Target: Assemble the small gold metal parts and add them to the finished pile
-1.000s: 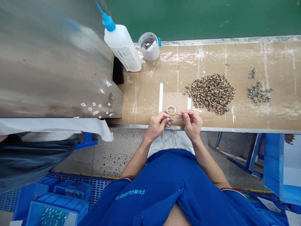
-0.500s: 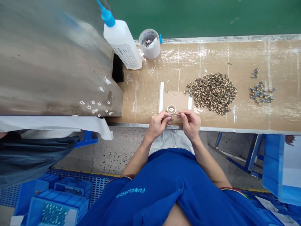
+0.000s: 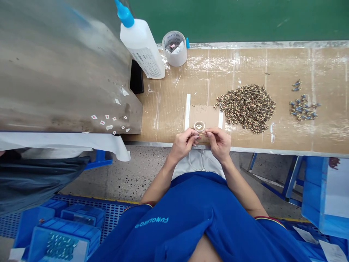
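My right hand (image 3: 219, 142) pinches a thin wooden toothpick (image 3: 203, 134) whose tip points at my left fingertips. My left hand (image 3: 184, 144) is closed in a pinch on something too small to make out, close to the toothpick's tip. Just beyond both hands lies a small round dish (image 3: 199, 126) with a white smear in it, on a square of cardboard (image 3: 204, 111) with white strips along its sides. To the right of it is a heap of small brown and gold metal pieces (image 3: 247, 108).
Small blue-marked pieces (image 3: 303, 108) lie at the right. At the back left stand a white bottle with a blue nozzle (image 3: 143, 47), a tape-roll cup of scraps (image 3: 175, 54) and a black phone (image 3: 136, 77). Another stick (image 3: 178, 80) lies nearby. A metal box (image 3: 68, 72) borders the left.
My right hand has shifted slightly left, bringing the toothpick nearer my left fingertips. My left hand stays almost in place. The view has shifted a little.
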`<state>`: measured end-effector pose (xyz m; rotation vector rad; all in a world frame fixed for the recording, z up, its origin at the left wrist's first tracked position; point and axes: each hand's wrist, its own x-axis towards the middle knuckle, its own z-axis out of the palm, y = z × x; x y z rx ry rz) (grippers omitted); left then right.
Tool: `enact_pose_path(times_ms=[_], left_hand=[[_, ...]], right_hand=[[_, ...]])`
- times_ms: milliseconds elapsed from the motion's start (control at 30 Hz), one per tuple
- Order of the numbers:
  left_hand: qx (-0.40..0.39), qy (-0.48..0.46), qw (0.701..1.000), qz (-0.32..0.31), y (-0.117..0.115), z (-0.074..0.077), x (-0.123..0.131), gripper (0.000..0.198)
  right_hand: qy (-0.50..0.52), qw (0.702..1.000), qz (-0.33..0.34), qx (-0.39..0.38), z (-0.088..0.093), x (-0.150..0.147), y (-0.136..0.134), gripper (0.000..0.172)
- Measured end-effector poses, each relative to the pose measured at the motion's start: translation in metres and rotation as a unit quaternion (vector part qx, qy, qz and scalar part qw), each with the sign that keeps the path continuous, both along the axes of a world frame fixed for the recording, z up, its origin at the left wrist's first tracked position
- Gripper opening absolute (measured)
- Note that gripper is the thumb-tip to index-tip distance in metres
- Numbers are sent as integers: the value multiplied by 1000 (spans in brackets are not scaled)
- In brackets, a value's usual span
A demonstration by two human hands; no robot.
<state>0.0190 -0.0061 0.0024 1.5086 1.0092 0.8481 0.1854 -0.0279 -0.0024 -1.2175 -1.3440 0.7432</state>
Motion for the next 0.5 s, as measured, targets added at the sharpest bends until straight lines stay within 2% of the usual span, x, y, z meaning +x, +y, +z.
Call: enact_pose_path(times_ms=[133, 267, 367, 500], left_hand=[[5, -5, 1000, -6, 0, -1, 0, 22], [10, -23, 1000, -4, -1, -3, -2, 24], [15, -60, 998, -3, -1, -5, -4, 26], [23, -111, 993, 4, -2, -9, -8, 26]], right_hand=[[11, 1000, 8, -4, 1, 1, -1, 19], [33, 999, -15, -29, 6, 8, 5, 20], [-23, 1000, -21, -5, 9, 9, 15, 23], [-138, 990, 9, 41, 11, 5, 24, 18]])
